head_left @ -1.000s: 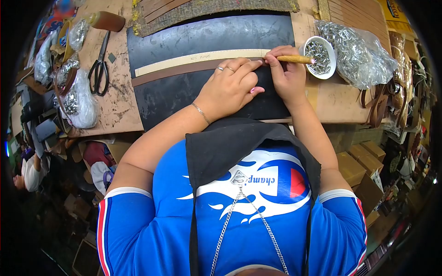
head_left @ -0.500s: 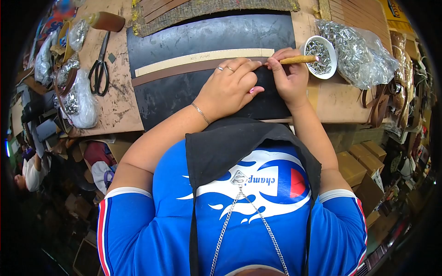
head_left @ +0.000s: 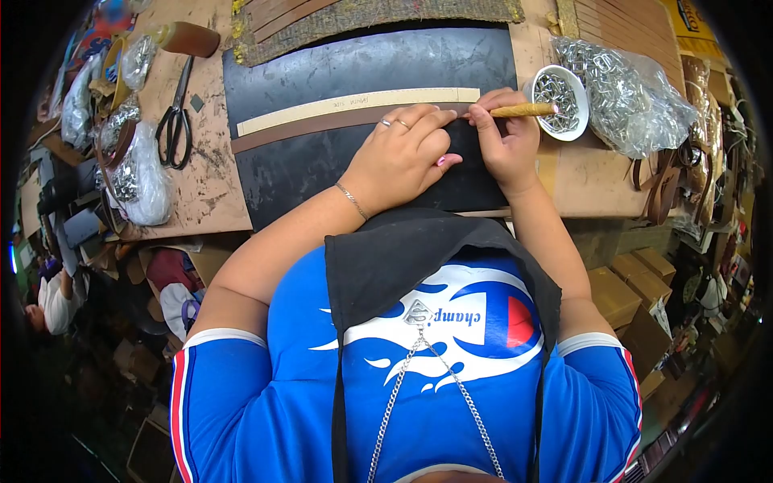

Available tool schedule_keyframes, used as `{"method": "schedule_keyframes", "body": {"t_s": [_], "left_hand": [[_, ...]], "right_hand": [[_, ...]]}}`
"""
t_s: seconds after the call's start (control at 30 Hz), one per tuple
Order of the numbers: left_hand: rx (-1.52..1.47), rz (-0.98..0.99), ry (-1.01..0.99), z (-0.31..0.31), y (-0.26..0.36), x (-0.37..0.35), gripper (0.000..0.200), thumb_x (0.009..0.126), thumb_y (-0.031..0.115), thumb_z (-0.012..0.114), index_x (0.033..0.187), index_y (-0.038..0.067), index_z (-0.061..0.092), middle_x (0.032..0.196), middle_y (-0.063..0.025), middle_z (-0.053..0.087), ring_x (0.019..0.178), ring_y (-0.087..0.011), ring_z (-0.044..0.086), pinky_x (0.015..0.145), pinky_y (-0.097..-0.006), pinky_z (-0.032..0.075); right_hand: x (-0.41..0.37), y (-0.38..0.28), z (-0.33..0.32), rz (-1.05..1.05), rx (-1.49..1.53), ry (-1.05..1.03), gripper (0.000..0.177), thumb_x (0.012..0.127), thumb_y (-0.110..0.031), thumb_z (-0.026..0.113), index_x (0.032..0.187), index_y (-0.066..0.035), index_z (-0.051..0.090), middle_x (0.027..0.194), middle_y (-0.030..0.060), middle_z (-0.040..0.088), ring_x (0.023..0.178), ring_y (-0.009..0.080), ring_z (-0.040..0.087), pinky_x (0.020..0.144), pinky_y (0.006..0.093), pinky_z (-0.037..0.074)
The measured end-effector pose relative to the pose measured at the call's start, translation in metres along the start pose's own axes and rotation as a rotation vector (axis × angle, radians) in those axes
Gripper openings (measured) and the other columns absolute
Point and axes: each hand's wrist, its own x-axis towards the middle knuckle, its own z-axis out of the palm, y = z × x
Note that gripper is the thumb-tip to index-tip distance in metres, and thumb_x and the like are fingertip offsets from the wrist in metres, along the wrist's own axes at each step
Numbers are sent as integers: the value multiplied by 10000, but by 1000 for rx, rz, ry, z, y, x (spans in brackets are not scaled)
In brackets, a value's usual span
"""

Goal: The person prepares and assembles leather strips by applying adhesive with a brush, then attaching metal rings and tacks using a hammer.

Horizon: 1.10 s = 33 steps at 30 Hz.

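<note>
My left hand [head_left: 407, 149] lies on a brown leather strip [head_left: 302, 127], its fingers stretched out and pressing down, its thumb apart. Along the strip's upper edge runs a long, cream-coloured template [head_left: 354, 103] with handwriting and a row of small marks. My right hand [head_left: 510, 149] is closed around an awl [head_left: 523, 109] by its tan, wrapped-looking handle. The awl's thin point is aimed left, at the right end of the strip close to my left fingertips; whether it touches the leather is hard to make out. A black mat [head_left: 282, 177] lies under both pieces.
Right of the mat stands a white bowl [head_left: 581, 76] of metal buckles beside a plastic bag [head_left: 636, 97] of similar hardware. Black scissors [head_left: 175, 129] and a bottle [head_left: 189, 39] lie at left. Brown strips on a fibrous board [head_left: 362, 20] lie at the back.
My right hand and the awl have shifted slightly, the handle now lying a little lower and more level. My left hand stays almost in place on the strip.
</note>
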Motion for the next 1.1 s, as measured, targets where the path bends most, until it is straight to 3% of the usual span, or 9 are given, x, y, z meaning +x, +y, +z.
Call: {"method": "schedule_keyframes", "body": {"t_s": [0.73,0.87,1.0,1.03,1.1], "left_hand": [[13,15,22,0,0,0,266,919,278,762,934,73,594,1328,-124,644,1254,-342,584,1059,-479,470],[18,11,20,1,0,0,262,919,274,762,925,75,592,1344,-123,641,1264,-342,582,1066,-477,469],[-60,48,73,-4,-5,0,288,915,285,763,982,74,577,1218,-135,637,1162,-356,589,1007,-470,471],[-137,54,101,-7,-6,-1,282,927,275,748,1007,70,571,1143,-142,630,1096,-361,592,970,-469,473],[-183,-11,67,-20,-8,-6,269,940,260,722,1024,60,562,1072,-146,602,1030,-368,575,937,-468,467]], "right_hand": [[1,-4,1,-11,-84,-44,132,908,8,744,925,-19,616,886,98,674,811,223,668,760,324,522],[3,-2,-3,-55,-3,-20,113,956,24,697,979,-32,601,931,116,675,836,202,671,773,306,533],[2,-4,-1,-192,250,175,101,1033,5,625,1088,-43,556,1072,144,673,855,157,656,799,265,547],[3,-5,-1,-233,224,187,111,1061,-43,604,1159,-46,552,1143,135,665,843,131,646,810,251,549],[1,-14,-4,-176,182,121,131,1072,-66,594,1197,-45,563,1131,127,674,849,126,649,802,253,549]]}}
